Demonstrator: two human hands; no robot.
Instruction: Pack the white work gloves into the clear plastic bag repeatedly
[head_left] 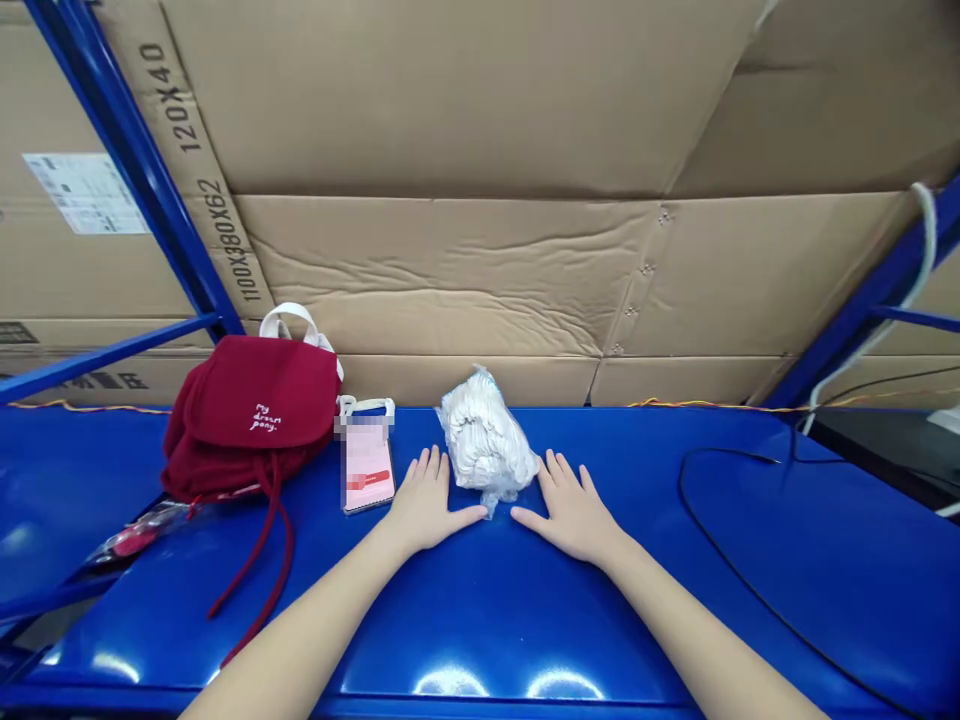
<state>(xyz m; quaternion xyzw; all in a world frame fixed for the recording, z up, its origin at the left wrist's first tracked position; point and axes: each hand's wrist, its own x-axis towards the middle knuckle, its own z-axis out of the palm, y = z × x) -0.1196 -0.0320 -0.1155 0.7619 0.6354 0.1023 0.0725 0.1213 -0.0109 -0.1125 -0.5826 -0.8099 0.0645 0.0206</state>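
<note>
My left hand (pixel 427 503) lies flat and spread on the blue shelf (pixel 480 620), holding nothing. My right hand (pixel 570 515) rests the same way, fingers apart, with its fingertips near the bag. Between them, just beyond the fingertips, lies a clear plastic bag of white cloth gloves (pixel 484 438); the bag seems to touch my right fingers. A smartphone in a pink case (pixel 367 465) lies left of my left hand, its screen partly blurred.
A dark red cloth tote bag (pixel 251 415) with white handles and dangling cords sits at the left. A black cable (pixel 720 520) curves over the shelf at the right. Flattened cardboard cartons (pixel 450 280) and blue rack uprights (pixel 142 170) stand behind.
</note>
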